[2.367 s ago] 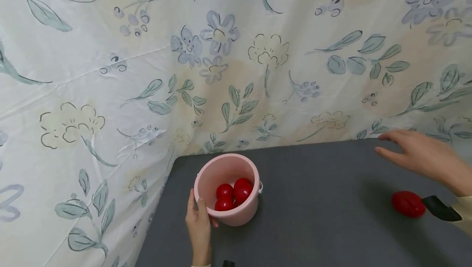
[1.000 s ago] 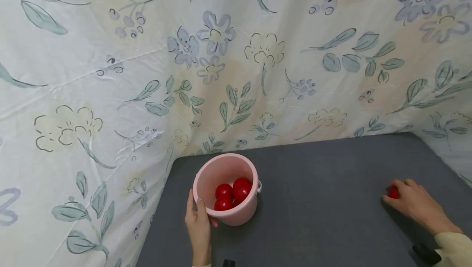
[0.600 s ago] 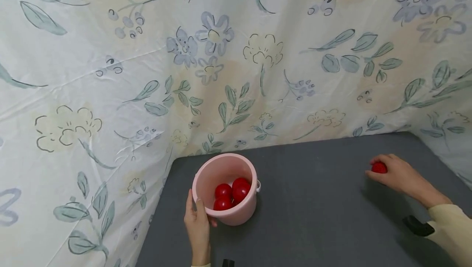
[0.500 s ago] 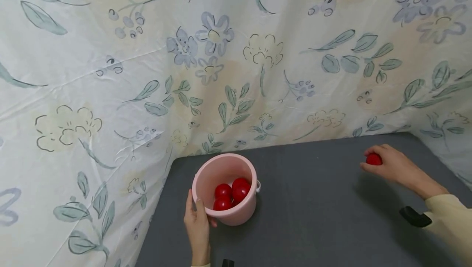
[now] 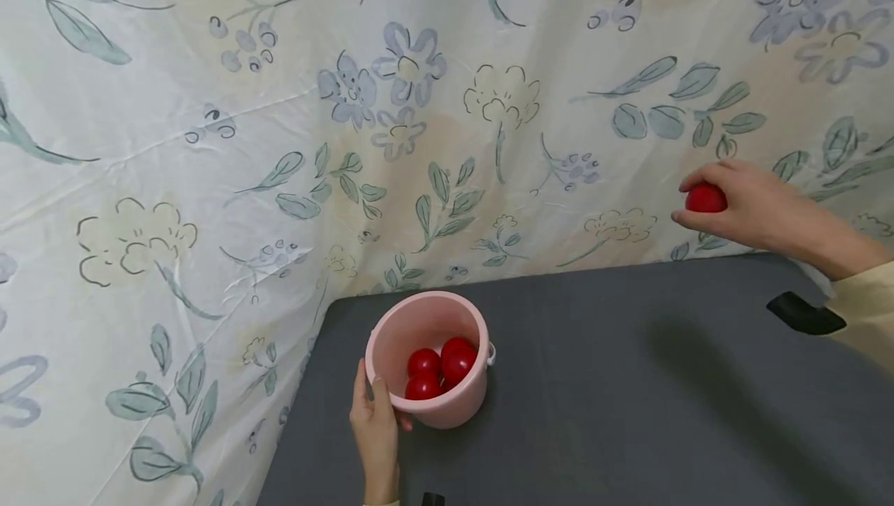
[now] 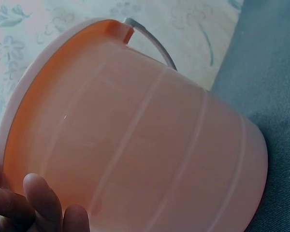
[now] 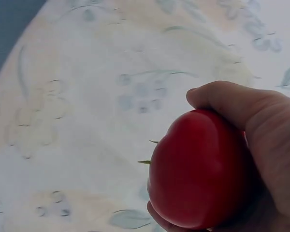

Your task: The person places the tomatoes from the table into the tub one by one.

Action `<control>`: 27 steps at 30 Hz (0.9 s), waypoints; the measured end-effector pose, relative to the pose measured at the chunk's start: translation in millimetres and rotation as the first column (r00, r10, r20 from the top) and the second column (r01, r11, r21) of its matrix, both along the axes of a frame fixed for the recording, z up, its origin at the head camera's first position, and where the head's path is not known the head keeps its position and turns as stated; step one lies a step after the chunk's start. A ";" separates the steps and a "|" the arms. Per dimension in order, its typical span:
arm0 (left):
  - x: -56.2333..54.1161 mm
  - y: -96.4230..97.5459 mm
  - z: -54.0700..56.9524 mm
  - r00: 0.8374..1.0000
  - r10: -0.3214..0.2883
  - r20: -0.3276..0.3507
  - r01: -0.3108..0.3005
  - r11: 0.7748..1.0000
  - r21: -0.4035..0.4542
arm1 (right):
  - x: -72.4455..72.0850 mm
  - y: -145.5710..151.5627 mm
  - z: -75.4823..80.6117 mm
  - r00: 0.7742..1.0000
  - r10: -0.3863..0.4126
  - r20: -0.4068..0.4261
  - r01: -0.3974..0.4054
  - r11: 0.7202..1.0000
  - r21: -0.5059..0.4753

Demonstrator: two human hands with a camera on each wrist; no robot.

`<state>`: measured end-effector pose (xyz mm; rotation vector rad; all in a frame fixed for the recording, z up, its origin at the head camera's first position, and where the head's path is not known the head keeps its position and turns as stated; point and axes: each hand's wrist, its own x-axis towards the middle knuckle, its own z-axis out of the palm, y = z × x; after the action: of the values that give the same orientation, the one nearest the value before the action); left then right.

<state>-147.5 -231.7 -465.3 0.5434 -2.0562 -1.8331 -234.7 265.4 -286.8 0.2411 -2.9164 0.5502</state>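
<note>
A pink bucket [image 5: 475,389] stands on the dark grey tabletop with several red tomatoes [image 5: 459,360] lying in its bottom. My left hand [image 5: 375,421] grips its rim at the near left, thumb at the edge and fingers along the outer wall. Close up in the left wrist view, the ribbed side of the bucket [image 6: 150,130] shows beside the fingertips [image 6: 41,195]. High above the right part of the table, my right hand [image 5: 757,207] holds another tomato [image 5: 706,198] between thumb and fingers. Thin green leaf tips stick out from that tomato [image 7: 198,169] in the right wrist view.
A floral cloth [image 5: 510,102] hangs behind and along the left of the grey table [image 5: 580,382]. The bucket's pale handle joint [image 5: 492,354] is on its right side. A black strap end [image 5: 806,313] dangles from the right sleeve.
My right hand came down on the tomato at the right, took hold of it and lifted it well off the table. The left hand and the bucket have stayed in place.
</note>
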 end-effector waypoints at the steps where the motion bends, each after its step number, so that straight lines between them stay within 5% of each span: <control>1: 0.7 0.2 0.1 1.000 -0.002 -0.004 0.002 1.000 -0.003 | 0.5 -2.6 5.9 1.000 -0.001 -0.011 0.001 1.000 0.004; 6: 1.8 -0.3 1.1 1.000 0.008 -0.011 -0.008 1.000 -0.017 | 0.9 -23.2 15.4 0.999 0.049 -0.005 -0.049 0.999 0.010; 16: 2.8 -3.4 0.3 1.000 0.008 -0.014 -0.008 1.000 -0.025 | -12.0 -94.4 -16.2 0.971 0.228 0.075 -0.215 0.965 -0.150; 27: 2.0 -6.0 -3.2 0.999 -0.024 -0.024 0.023 0.999 -0.033 | -28.4 -175.2 -20.4 0.929 0.359 0.095 -0.329 0.914 -0.236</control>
<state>-145.5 -237.7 -468.5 0.4874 -2.0814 -1.8063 -263.2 90.2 -307.2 0.7252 -2.9223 0.9662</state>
